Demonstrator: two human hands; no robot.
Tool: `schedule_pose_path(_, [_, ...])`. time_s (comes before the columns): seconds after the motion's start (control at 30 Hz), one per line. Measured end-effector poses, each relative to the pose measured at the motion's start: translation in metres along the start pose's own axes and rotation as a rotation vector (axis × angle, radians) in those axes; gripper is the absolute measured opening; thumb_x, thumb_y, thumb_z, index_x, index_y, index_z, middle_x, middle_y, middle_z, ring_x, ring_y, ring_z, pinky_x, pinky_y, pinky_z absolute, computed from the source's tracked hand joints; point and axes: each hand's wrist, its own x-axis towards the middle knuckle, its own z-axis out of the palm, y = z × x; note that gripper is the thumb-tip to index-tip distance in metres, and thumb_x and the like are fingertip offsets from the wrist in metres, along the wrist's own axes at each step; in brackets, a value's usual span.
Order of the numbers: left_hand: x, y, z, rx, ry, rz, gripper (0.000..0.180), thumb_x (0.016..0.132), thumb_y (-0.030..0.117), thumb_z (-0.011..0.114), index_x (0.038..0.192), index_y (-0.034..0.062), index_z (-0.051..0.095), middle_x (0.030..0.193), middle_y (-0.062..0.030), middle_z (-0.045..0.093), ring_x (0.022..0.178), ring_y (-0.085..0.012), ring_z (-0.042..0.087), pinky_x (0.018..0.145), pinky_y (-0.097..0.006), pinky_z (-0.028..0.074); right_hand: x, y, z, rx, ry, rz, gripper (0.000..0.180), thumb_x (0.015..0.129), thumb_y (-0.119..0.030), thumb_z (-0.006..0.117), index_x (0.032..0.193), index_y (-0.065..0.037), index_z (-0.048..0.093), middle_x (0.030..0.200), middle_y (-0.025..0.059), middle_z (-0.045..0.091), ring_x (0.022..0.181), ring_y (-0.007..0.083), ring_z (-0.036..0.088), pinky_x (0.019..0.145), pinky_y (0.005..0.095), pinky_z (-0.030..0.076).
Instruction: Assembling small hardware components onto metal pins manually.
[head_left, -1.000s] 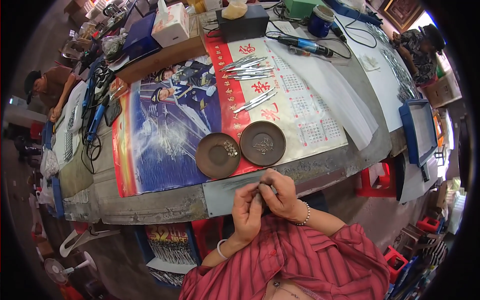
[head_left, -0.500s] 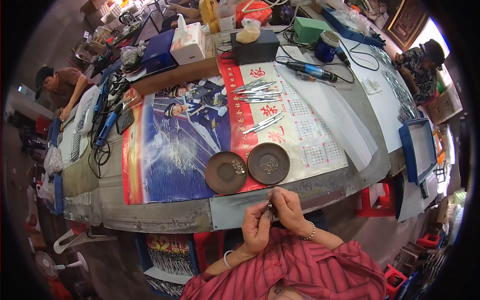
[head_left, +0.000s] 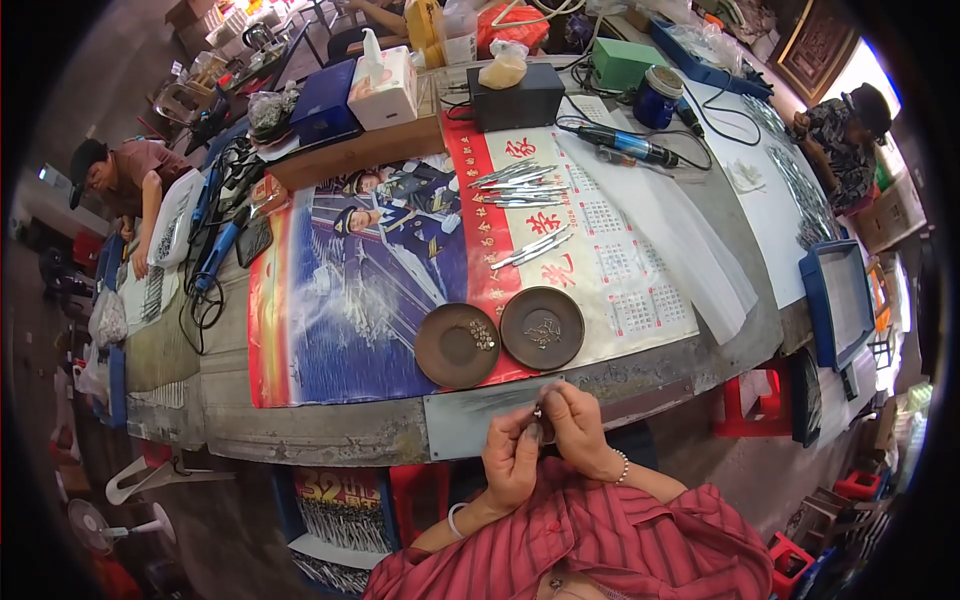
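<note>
Head view: the left hand (head_left: 512, 455) and the right hand (head_left: 578, 430) are together, fingertips meeting, w/ the thumbs and fingers of both pinched on one small shiny piece (head_left: 538, 411). This piece is betw. the two hands, nr the front edge of the table (head_left: 310, 430); it is mostly covered, so its exact shape I cannot tell. On the left wrist is a white bangle (head_left: 456, 520), on the right wrist a beaded bracelet (head_left: 624, 467).

Close to the hands, a grey plate (head_left: 470, 430) lies at the table edge. Farther in, 2 round brown dishes are side by side: the left dish (head_left: 440, 355) has some shiny bits (head_left: 482, 334) in its right part, the right dish (head_left: 520, 330) has thin bits (head_left: 545, 333) approx. in the middle. Both are on a colourful poster (head_left: 340, 330). Farther up on it are 2 groups of silver sticks (head_left: 520, 187), the smaller group nearer to the dishes.

A blue-and-black tool (head_left: 628, 146) w/ cable lies at the far right, nr a dark box (head_left: 517, 97); a tissue box (head_left: 383, 92) stands left of this box. At the left, one person (head_left: 135, 180) in a cap has an arm beside a white tray (head_left: 185, 195); at the right is another person (head_left: 845, 140), w/ a blue tray (head_left: 820, 300) nearer to the camera.
</note>
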Motion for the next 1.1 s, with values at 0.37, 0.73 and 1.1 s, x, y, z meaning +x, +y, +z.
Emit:
schedule_pose_path(0.37, [0.001, -0.003, 0.0, -0.008, 0.076, -0.016, 0.024, 0.095, 0.0, 0.044, 0.119, -0.001, 0.045, 0.108, -0.009, 0.058, 0.096, -0.0109, 0.055, 0.084, -0.022, 0.043, 0.006, 0.003, 0.005, -0.616, 0.072, -0.689, 0.01, 0.082, -0.005, 0.059, 0.087, -0.002, 0.051, 0.073, 0.0124, 0.055, 0.063, 0.0301, 0.055, 0.057, 0.0379, 0.043])
schedule_pose_path(0.73, [0.011, -0.004, 0.007, 0.027, 0.078, -0.029, 0.022, 0.096, 0.002, 0.045, 0.118, 0.0031, 0.045, 0.094, -0.001, 0.054, 0.066, -0.0015, 0.042, 0.055, -0.015, 0.032, 0.014, -0.003, -0.009, -0.231, -0.062, -0.299, 0.014, 0.085, -0.012, 0.059, 0.082, 0.001, 0.054, 0.072, 0.0148, 0.056, 0.063, 0.0314, 0.055, 0.056, 0.0362, 0.043])
schedule_pose_path(1.1, [0.004, -0.003, 0.006, 0.034, 0.142, -0.066, 0.016, 0.096, 0.004, 0.046, 0.112, 0.0027, 0.046, 0.092, -0.0023, 0.058, 0.069, -0.0027, 0.047, 0.059, -0.016, 0.038, 0.004, 0.007, 0.001, -0.149, -0.076, -0.034, 0.017, 0.087, -0.014, 0.06, 0.083, 0.0, 0.053, 0.075, 0.0141, 0.058, 0.063, 0.0283, 0.059, 0.057, 0.0336, 0.046])
